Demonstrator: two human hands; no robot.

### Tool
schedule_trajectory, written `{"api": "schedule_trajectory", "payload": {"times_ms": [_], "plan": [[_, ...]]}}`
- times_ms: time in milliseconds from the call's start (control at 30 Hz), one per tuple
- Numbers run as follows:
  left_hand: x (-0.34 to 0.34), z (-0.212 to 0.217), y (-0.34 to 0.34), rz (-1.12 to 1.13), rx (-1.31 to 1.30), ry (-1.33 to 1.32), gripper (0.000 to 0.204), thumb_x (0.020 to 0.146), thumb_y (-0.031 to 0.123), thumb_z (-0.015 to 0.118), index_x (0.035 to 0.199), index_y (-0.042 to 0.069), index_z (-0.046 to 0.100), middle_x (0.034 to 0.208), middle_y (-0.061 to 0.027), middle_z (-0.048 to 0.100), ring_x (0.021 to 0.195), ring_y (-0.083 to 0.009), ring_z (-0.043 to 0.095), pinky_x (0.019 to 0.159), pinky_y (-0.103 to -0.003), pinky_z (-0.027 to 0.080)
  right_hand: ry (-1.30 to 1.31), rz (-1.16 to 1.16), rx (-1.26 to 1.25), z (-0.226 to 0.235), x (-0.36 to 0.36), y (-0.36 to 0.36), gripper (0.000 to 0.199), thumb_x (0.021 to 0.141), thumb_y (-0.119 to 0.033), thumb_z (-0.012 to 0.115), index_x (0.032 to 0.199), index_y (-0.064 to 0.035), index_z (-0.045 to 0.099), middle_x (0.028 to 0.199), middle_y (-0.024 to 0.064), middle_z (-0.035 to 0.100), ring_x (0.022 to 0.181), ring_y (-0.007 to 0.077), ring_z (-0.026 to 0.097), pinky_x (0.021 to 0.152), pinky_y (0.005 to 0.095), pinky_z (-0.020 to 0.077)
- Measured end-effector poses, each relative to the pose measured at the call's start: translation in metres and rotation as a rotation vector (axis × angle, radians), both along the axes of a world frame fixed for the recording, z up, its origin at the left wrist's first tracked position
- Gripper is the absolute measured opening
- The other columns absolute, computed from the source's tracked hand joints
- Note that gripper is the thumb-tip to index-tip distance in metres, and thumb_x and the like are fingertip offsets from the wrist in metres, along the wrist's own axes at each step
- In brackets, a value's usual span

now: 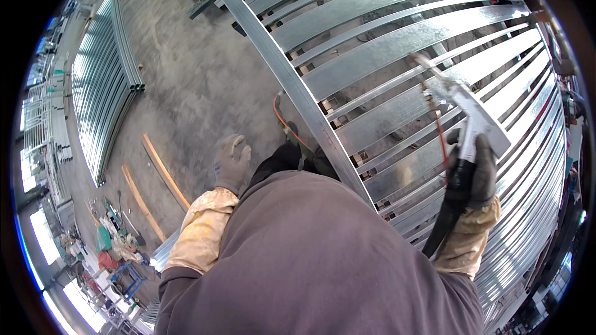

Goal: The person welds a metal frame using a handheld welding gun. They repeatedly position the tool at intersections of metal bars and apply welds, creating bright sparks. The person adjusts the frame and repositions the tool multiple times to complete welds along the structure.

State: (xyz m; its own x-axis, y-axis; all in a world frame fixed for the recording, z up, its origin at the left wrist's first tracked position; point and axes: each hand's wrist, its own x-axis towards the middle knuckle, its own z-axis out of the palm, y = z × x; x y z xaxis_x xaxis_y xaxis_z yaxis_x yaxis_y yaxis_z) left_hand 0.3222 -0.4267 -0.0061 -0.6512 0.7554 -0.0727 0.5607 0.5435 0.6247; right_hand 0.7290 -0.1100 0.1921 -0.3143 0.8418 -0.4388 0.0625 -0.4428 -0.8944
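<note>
My right hand, in a dark grey glove, is closed around the black handle of what looks like a welding torch. A bent, narrow front end points to the far left over the metal frame. At the same hand is a pale grey flat piece; whether it belongs to the torch I cannot tell. Beneath them lies a large galvanized steel frame with many parallel slats. My left hand, in a grey glove, hangs beside my body over the floor, fingers loosely curled and apart, with nothing visible in it.
An orange-red hose runs by my feet at the frame's edge. On the left floor lie two wooden strips and a stack of galvanized panels. Bags and tools are heaped at the lower left.
</note>
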Motion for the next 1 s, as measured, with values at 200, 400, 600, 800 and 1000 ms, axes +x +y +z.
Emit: {"api": "schedule_trajectory", "payload": {"times_ms": [200,400,600,800,1000], "plan": [[0.005,0.035,0.072,-0.390,0.044,0.010,0.038,0.086,0.026,0.075,0.119,0.009,0.069,0.125,-0.0131,0.067,0.121,-0.0339,0.060,0.102,-0.046,0.048,0.166,-0.393,0.276,0.055,0.032,-0.030,0.057,0.108,-0.047,0.046,0.116,0.0081,0.060,0.088,0.0162,0.070,0.055,0.0139,0.064,0.046,0.0240,0.0530],[0.020,0.045,0.150,-0.760,0.147,0.130,0.046,0.085,0.033,0.076,0.124,0.011,0.066,0.129,-0.0100,0.063,0.120,-0.0323,0.060,0.104,-0.045,0.046,0.215,-0.340,0.341,0.087,0.094,-0.111,0.051,0.110,-0.043,0.044,0.118,0.0059,0.056,0.109,0.0186,0.065,0.069,0.0121,0.067,0.051,0.0237,0.0553],[0.068,0.033,0.236,-0.900,-0.019,0.346,0.066,0.081,0.039,0.080,0.136,0.011,0.057,0.148,-0.0149,0.048,0.142,-0.0370,0.041,0.118,-0.049,0.033,-0.025,-0.714,0.545,0.141,0.088,-0.231,0.051,0.111,-0.044,0.042,0.120,0.0046,0.053,0.112,0.0198,0.064,0.074,0.0151,0.065,0.060,0.0287,0.0570],[0.108,0.030,0.281,-0.990,-0.405,0.485,0.089,0.083,0.050,0.076,0.157,0.019,0.036,0.167,-0.0151,0.027,0.156,-0.0365,0.022,0.125,-0.053,0.020,-0.319,-0.867,0.554,0.241,0.096,-0.375,0.066,0.102,-0.052,0.054,0.138,0.0033,0.044,0.084,0.0061,0.054,0.072,0.0119,0.053,0.059,0.0249,0.0457],[0.118,0.031,0.287,-0.935,-0.417,0.525,0.094,0.077,0.045,0.082,0.156,0.023,0.037,0.162,-0.0131,0.029,0.152,-0.0380,0.027,0.120,-0.054,0.028,-0.250,-0.803,0.580,0.317,0.109,-0.504,0.067,0.102,-0.036,0.059,0.151,0.0027,0.035,0.114,0.0166,0.059,0.093,0.0177,0.062,0.075,0.0296,0.0562]]}}
